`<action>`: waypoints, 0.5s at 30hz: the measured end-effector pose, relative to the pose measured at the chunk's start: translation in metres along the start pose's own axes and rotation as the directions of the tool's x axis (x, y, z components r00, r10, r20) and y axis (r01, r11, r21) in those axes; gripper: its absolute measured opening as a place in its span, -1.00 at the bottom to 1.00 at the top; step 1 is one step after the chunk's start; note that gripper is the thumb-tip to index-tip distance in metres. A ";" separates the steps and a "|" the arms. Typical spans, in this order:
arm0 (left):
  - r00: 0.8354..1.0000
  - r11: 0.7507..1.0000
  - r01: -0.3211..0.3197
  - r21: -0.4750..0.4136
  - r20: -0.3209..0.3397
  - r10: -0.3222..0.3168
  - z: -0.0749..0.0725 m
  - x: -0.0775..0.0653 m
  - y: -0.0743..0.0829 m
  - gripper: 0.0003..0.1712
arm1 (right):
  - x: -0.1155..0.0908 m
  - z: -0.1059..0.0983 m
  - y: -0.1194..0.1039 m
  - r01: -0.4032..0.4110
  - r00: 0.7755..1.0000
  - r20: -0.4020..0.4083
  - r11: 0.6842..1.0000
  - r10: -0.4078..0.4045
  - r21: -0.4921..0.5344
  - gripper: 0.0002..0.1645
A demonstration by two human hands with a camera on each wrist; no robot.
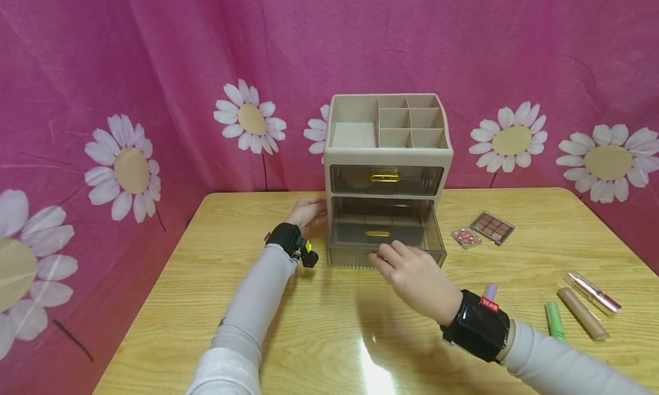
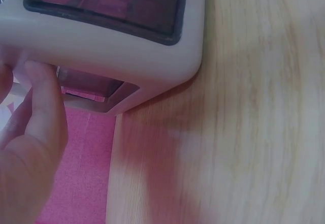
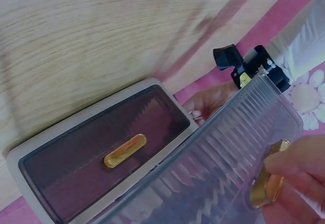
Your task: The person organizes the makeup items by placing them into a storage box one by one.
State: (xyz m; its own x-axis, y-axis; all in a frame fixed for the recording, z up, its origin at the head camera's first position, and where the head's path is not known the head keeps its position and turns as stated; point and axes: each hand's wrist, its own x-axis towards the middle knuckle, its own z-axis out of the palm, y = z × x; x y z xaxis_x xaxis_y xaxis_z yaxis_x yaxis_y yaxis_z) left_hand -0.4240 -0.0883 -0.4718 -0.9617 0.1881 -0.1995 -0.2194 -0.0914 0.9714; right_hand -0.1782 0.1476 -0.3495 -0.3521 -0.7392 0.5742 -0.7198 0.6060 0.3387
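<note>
The organizer [image 1: 388, 156] is standing upright toward the back of the surface [image 1: 309, 338], its front facing the person, so both hands are reaching it easily. One drawer [image 1: 352, 255] is jutting out of it, w/ another closed drawer [image 3: 86, 173] sitting b/w it and the surface. The right hand [image 1: 418, 277] is pinching the jutting drawer's gold handle [image 3: 267, 178] b/w thumb and fingers — prob. b/c that small grip is giving the best control along the drawer's line. The left hand [image 1: 307, 213] is resting against the organizer's left side, fingers fairly straight and relaxed, touching rather than wrapping round it; it's prob. bracing the body vs. sliding or twisting — a light thing on a smooth top.

Makeup is lying off to the right, prob. so the drawer's path is staying free: an eyeshadow palette [image 1: 492, 228] and a small compact [image 1: 466, 237] are sitting near the organizer; a green tube [image 1: 555, 320], brown tube [image 1: 583, 313] and clear-and-pink tube [image 1: 593, 293] are lying farther out. A lilac tube [image 1: 491, 292] is partly hiding behind the right wrist.
</note>
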 end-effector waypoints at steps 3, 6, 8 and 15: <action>0.999 0.999 -0.035 -0.036 0.036 0.036 0.007 -0.023 0.014 -0.55 | -0.001 -0.002 -0.002 -0.004 1.000 0.000 1.000 0.004 0.002 -0.69; 1.000 1.000 -0.003 0.010 -0.001 0.003 0.022 -0.055 0.038 -0.55 | -0.001 -0.002 -0.004 -0.010 1.000 0.003 1.000 0.010 0.003 -0.69; 1.000 0.999 0.011 0.034 -0.026 -0.010 0.028 -0.062 0.044 -0.54 | -0.002 -0.002 -0.004 -0.013 1.000 0.005 1.000 0.013 0.007 -0.70; 0.999 0.999 -0.025 -0.045 0.043 0.027 -0.020 0.046 -0.033 -0.46 | -0.003 -0.001 -0.007 -0.005 1.000 -0.006 1.000 0.005 0.010 -0.74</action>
State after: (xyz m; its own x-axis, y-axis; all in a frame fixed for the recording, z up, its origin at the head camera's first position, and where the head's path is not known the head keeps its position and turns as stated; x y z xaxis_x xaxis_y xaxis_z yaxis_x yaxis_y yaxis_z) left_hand -0.4646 -0.0958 -0.5152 -0.9594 0.2271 -0.1675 -0.2023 -0.1396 0.9693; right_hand -0.1719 0.1458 -0.3524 -0.3521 -0.7346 0.5800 -0.7243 0.6063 0.3282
